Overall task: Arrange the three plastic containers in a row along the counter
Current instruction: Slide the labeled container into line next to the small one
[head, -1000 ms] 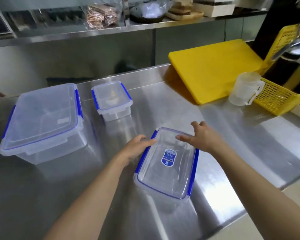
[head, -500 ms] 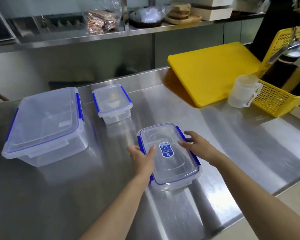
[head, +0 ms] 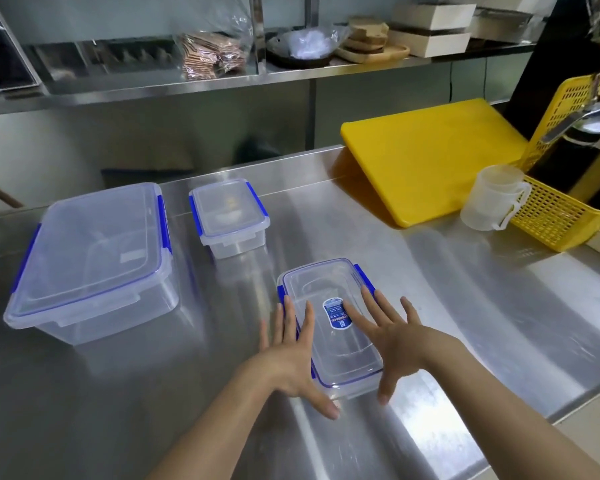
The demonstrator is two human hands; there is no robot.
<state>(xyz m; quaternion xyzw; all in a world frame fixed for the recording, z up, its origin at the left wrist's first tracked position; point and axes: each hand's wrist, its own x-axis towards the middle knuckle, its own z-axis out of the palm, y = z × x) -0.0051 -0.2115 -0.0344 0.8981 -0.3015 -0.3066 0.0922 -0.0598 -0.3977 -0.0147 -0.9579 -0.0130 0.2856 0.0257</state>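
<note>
Both hands, left hand (head: 288, 358) and right hand (head: 392, 341), now splay flat, grip released, over the labelled container (head: 329, 327); half a second ago they clasped its sides.

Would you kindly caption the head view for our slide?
Open left hand and right hand over labelled container, nearer than its two neighbours.

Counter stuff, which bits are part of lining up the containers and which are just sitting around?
Part of the job:
large container
small container
labelled container, under the open left hand and right hand

Just lying about:
yellow cutting board
measuring jug
yellow basket
shelf items
</note>
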